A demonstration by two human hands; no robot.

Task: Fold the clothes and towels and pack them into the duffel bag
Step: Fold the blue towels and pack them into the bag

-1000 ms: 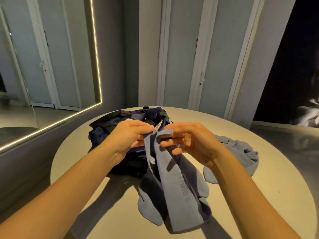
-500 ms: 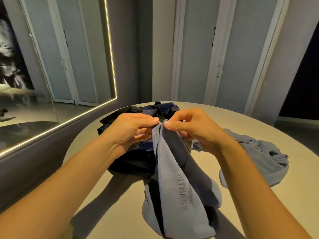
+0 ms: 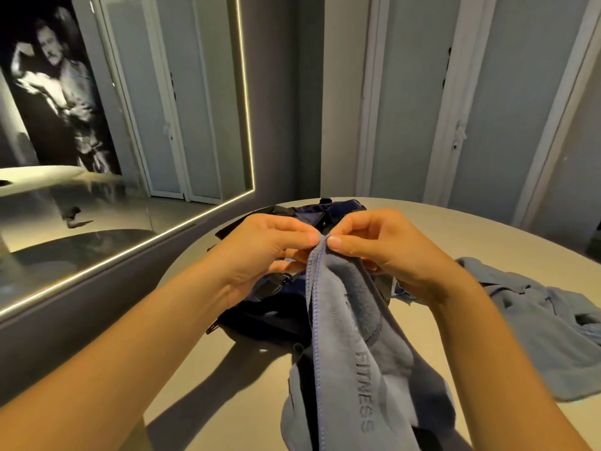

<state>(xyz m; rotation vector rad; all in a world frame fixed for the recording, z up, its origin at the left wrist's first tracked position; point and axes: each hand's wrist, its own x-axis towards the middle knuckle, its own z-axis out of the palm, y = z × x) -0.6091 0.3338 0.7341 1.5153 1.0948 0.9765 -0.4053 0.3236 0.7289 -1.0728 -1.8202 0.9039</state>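
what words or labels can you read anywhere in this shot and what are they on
"FITNESS": runs down the blue-grey towel that the left hand and right hand pinch at its top edge.
Faint marks above that word: too blurred to read.
No text shows on the duffel bag or the blue garment.

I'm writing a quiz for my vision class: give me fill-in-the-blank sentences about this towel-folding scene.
1. The left hand and right hand pinch the towel at its ___ edge.
2. The towel is printed with the word ___.
3. The crumpled blue garment lies on the table to the person's ___.
Missing words: top, FITNESS, right.
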